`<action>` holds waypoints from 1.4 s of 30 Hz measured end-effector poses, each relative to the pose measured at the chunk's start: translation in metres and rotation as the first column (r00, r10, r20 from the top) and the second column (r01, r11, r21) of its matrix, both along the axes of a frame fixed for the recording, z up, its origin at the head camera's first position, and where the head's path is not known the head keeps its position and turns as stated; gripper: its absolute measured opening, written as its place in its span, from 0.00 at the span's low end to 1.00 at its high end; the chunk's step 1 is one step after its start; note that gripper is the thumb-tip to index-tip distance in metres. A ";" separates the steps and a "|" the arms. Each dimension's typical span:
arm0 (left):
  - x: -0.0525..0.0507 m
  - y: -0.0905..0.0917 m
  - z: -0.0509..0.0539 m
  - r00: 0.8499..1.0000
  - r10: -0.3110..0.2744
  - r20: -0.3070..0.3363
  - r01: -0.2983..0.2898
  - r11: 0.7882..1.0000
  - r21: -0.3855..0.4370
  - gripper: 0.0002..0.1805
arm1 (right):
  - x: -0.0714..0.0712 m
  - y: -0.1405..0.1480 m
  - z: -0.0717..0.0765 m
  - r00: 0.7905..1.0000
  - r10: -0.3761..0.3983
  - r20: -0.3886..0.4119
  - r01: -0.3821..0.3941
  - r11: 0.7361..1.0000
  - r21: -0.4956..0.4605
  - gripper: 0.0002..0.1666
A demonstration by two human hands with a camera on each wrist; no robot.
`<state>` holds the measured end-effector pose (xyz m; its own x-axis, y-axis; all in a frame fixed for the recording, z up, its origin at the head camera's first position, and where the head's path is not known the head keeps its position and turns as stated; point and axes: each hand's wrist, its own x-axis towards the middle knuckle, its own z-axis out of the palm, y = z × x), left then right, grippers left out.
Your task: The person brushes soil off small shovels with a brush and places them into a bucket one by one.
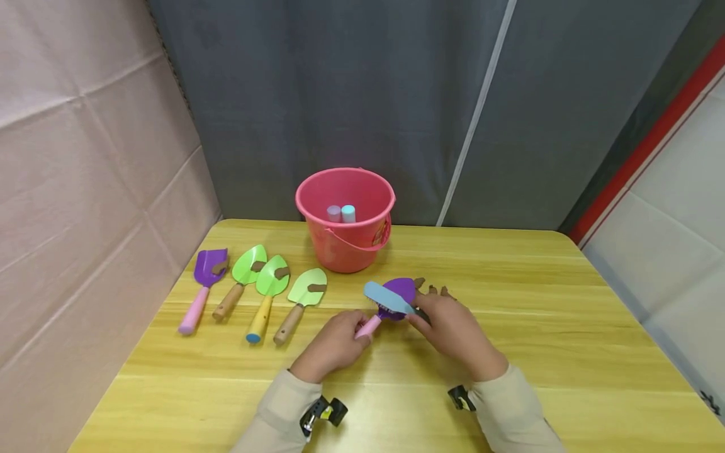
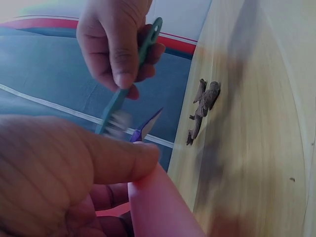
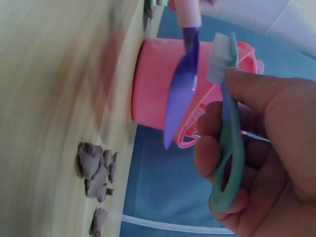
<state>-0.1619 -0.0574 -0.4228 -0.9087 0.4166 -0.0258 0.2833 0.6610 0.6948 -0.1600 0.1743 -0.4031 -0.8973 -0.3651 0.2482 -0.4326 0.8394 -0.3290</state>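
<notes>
Trowel (image 1: pixel 403 287) is lifted over the table (image 1: pixel 572 340): left hand (image 1: pixel 337 346) grips its pink handle (image 1: pixel 368 326), and right hand (image 1: pixel 459 330) pinches the brush (image 1: pixel 387 297). From my distant post, I think a too strong push could turn the round handle between the fingers, or a slip could make the brush miss the blade (image 3: pixel 180 94). Head view makes brush and blade look joined; right wrist view shows a gap before the bristles (image 3: pixel 219 59). Both wrist views show brown lumps (image 3: pixel 94 170), which the right hand partly hides from above. Only head view shows inside the bucket (image 1: pixel 345 245).
</notes>
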 end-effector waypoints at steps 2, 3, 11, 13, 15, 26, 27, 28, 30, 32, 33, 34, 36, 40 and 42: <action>0.000 0.000 0.001 1.000 0.001 0.002 -0.001 1.000 0.003 0.05 | 0.000 -0.001 -0.001 1.000 -0.012 0.000 0.012 1.000 0.014 0.08; 0.001 0.000 0.001 1.000 0.002 0.000 -0.002 1.000 0.003 0.05 | 0.000 -0.001 -0.001 1.000 -0.031 0.002 0.031 0.999 0.019 0.08; 0.000 0.000 0.001 1.000 0.014 0.009 -0.014 1.000 0.015 0.08 | -0.008 0.015 0.002 0.976 -0.212 0.051 0.212 0.977 0.008 0.09; -0.001 -0.001 0.000 1.000 0.016 0.011 -0.016 1.000 0.019 0.09 | -0.010 0.019 0.001 0.967 -0.247 0.063 0.247 0.969 0.015 0.09; -0.001 -0.001 -0.001 1.000 0.017 0.010 -0.018 1.000 0.017 0.10 | -0.011 0.022 0.000 0.959 -0.275 0.067 0.274 0.962 0.017 0.10; -0.002 -0.001 0.000 1.000 0.004 -0.003 -0.004 1.000 0.007 0.09 | -0.002 -0.004 -0.002 1.000 0.015 -0.001 -0.015 1.000 -0.022 0.07; -0.002 -0.001 0.001 1.000 0.003 -0.001 -0.003 1.000 0.006 0.09 | -0.001 -0.004 -0.003 1.000 0.015 0.004 -0.015 1.000 -0.018 0.07; -0.002 -0.001 0.002 1.000 0.003 0.003 -0.003 1.000 0.006 0.09 | -0.002 -0.004 -0.003 1.000 0.004 0.005 -0.003 1.000 -0.014 0.07; -0.001 -0.001 0.003 1.000 0.007 0.006 -0.007 1.000 0.005 0.08 | -0.005 -0.001 -0.006 0.999 -0.037 0.000 0.037 0.999 -0.017 0.07; -0.001 -0.002 0.005 1.000 0.012 0.012 -0.012 1.000 0.005 0.08 | -0.008 0.004 -0.009 0.997 -0.076 -0.003 0.076 0.997 -0.032 0.07; -0.001 -0.002 0.005 1.000 0.014 0.015 -0.014 1.000 0.004 0.08 | -0.010 0.007 -0.010 0.995 -0.097 -0.002 0.097 0.995 -0.035 0.06; -0.001 -0.002 0.006 1.000 0.014 0.012 -0.014 1.000 0.004 0.09 | -0.011 0.010 -0.011 0.993 -0.119 -0.002 0.118 0.992 -0.039 0.06; -0.001 -0.002 0.006 1.000 0.014 0.012 -0.014 1.000 0.001 0.09 | -0.014 0.017 -0.014 0.987 -0.162 0.017 0.162 0.986 -0.040 0.07; -0.002 -0.003 0.004 1.000 0.010 0.016 -0.010 1.000 0.001 0.09 | -0.017 0.030 -0.021 0.969 -0.243 0.047 0.245 0.969 -0.039 0.07; -0.002 -0.003 0.003 1.000 0.017 0.027 -0.017 1.000 -0.001 0.09 | -0.017 0.036 -0.022 0.959 -0.278 0.051 0.280 0.959 -0.035 0.08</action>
